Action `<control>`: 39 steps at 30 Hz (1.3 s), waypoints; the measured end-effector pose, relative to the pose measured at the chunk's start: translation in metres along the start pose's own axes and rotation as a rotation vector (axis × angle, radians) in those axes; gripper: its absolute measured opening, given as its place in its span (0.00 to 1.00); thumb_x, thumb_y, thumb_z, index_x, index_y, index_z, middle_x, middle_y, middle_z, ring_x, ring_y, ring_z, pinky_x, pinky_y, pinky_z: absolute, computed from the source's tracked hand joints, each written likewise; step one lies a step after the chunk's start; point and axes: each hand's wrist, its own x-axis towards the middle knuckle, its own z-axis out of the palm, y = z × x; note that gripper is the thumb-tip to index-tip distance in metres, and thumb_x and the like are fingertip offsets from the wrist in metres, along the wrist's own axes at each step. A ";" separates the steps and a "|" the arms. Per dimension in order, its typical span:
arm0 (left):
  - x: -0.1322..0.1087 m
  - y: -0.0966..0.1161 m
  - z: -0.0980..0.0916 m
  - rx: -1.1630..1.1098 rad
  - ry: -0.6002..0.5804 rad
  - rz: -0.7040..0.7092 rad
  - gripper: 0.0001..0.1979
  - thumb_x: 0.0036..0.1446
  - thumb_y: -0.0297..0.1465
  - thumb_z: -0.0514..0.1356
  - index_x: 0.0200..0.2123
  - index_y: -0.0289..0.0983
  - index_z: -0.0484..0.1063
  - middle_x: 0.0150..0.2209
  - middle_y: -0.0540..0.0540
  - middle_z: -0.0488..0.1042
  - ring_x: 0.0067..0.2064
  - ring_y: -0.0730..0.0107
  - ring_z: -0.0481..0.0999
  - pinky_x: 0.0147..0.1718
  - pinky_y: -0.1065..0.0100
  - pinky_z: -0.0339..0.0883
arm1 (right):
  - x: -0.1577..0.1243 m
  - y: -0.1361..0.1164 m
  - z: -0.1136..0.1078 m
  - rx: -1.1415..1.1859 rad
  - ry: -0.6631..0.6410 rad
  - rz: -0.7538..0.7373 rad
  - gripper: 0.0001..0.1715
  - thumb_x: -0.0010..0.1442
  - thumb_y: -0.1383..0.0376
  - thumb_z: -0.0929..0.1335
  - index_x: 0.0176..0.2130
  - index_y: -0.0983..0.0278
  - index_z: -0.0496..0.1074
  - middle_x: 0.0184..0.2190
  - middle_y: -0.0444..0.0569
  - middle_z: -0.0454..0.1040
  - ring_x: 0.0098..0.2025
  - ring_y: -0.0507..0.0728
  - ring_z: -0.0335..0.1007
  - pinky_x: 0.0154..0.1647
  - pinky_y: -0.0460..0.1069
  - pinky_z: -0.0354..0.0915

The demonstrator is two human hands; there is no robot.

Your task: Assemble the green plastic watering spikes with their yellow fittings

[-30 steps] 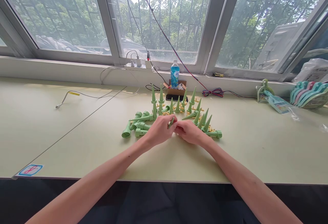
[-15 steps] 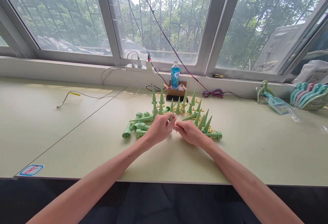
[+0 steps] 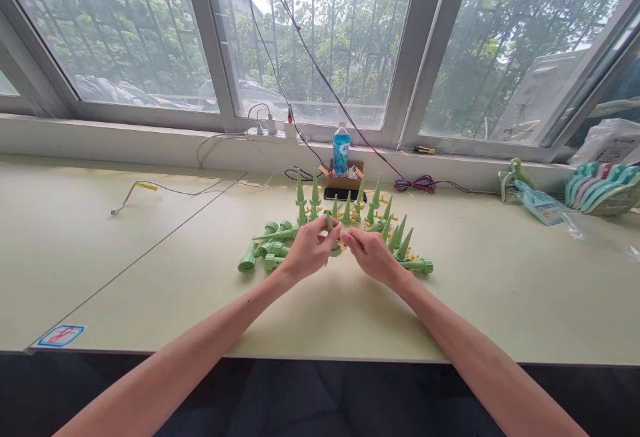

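My left hand [image 3: 307, 250] is closed round a green plastic spike [image 3: 330, 227], its tip pointing up. My right hand [image 3: 373, 253] pinches a small yellow part [image 3: 341, 245] against the spike's base. Both hands meet at the middle of the pale green table [image 3: 150, 270]. Behind them several green spikes [image 3: 345, 207] stand upright with small yellow parts among them. More green spikes [image 3: 265, 250] lie on their sides left of my left hand, and one lies to the right [image 3: 417, 263].
A blue bottle [image 3: 341, 150] and a small cardboard box [image 3: 345, 180] stand by the window sill. A white cable [image 3: 150, 189] lies at the left, red-blue wires [image 3: 415, 185] at the back. Pastel hangers [image 3: 600, 187] and a packet [image 3: 537, 200] sit at the right.
The spike in my left hand has turned from slanting to tip-up, and both hands have lifted slightly toward the standing spikes.
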 end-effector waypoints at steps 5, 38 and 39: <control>0.000 0.000 0.000 -0.069 0.023 -0.060 0.13 0.60 0.41 0.55 0.32 0.37 0.65 0.27 0.52 0.69 0.14 0.82 0.63 0.13 0.75 0.57 | 0.000 -0.004 -0.001 0.043 -0.025 0.004 0.18 0.69 0.56 0.57 0.30 0.63 0.61 0.21 0.39 0.59 0.22 0.49 0.50 0.26 0.44 0.51; -0.004 0.000 0.004 0.147 0.085 0.145 0.12 0.61 0.40 0.55 0.32 0.37 0.67 0.29 0.51 0.70 0.19 0.81 0.62 0.19 0.74 0.57 | 0.002 -0.003 0.001 0.064 0.133 0.084 0.23 0.69 0.53 0.55 0.27 0.62 0.61 0.20 0.40 0.58 0.22 0.49 0.52 0.26 0.45 0.52; -0.004 0.000 0.004 0.154 0.089 0.140 0.12 0.61 0.39 0.55 0.32 0.37 0.67 0.29 0.51 0.70 0.19 0.81 0.62 0.19 0.74 0.57 | 0.002 -0.004 0.000 0.063 0.169 0.101 0.23 0.69 0.53 0.55 0.28 0.62 0.61 0.19 0.39 0.56 0.21 0.49 0.51 0.25 0.45 0.52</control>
